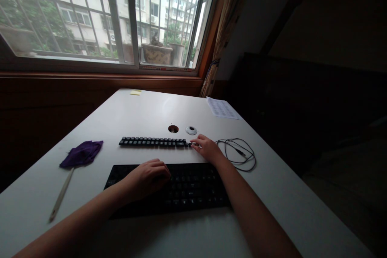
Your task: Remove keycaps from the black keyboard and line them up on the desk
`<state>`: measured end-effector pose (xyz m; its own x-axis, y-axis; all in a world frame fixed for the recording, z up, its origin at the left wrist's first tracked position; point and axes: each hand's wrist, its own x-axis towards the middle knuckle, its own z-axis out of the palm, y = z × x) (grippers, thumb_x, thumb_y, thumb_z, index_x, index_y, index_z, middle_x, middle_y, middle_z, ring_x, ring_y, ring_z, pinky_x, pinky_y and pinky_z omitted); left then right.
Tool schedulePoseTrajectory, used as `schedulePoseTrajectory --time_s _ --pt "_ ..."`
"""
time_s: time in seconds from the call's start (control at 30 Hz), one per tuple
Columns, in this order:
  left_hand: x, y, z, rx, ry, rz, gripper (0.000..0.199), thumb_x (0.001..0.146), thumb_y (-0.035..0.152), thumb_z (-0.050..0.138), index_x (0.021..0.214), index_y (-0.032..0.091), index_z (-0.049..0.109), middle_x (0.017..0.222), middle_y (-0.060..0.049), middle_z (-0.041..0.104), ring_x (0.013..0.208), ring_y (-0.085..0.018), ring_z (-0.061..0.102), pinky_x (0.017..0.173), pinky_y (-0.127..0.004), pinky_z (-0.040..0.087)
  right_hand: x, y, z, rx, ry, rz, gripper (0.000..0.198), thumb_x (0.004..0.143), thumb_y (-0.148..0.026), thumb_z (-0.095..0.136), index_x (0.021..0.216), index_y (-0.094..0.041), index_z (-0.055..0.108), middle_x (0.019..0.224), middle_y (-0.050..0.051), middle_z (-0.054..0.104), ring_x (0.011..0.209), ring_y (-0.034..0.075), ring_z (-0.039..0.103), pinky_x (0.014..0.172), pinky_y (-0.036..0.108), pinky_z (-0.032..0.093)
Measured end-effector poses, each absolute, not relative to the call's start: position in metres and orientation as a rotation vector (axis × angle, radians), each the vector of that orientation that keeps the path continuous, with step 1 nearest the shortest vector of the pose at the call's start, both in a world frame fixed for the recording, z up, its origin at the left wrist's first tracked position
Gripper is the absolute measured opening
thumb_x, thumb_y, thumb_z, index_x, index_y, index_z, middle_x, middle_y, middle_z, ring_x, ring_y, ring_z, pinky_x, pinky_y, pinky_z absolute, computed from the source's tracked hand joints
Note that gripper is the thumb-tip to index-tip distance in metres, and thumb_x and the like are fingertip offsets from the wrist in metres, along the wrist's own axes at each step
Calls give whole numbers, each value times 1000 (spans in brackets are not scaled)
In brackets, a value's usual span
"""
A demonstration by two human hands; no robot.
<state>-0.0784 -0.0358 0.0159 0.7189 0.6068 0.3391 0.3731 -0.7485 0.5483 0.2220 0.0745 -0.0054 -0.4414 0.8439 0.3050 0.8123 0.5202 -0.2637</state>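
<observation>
A black keyboard (193,189) lies on the white desk in front of me. My left hand (152,175) rests over its upper left half, fingers curled down; whatever they may hold is hidden. Behind the keyboard, loose black keycaps (152,142) stand in two long rows. My right hand (205,147) reaches to the right end of these rows, thumb and fingers pinched at a small dark keycap (190,144). A small brownish bit shows between the fingers, too small to name.
A coiled black cable (252,155) lies right of my right hand. At left are a purple cloth (81,154) and a pale slim handle (62,195). Farther back are a cable hole (173,129), its round cover (191,130), yellow notes (136,92) and printed paper (222,108).
</observation>
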Motion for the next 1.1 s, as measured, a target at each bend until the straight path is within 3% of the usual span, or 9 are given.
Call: schedulePoseTrajectory --time_s 1.1 --pt "-77 -37 19 2469 764 709 11 94 14 55 95 17 66 93 -6 68 89 -19 60 80 -32 53 220 74 -4 -1375 -2379 69 16 91 -30 64 104 -26 72 99 2 63 79 14 63 73 25 48"
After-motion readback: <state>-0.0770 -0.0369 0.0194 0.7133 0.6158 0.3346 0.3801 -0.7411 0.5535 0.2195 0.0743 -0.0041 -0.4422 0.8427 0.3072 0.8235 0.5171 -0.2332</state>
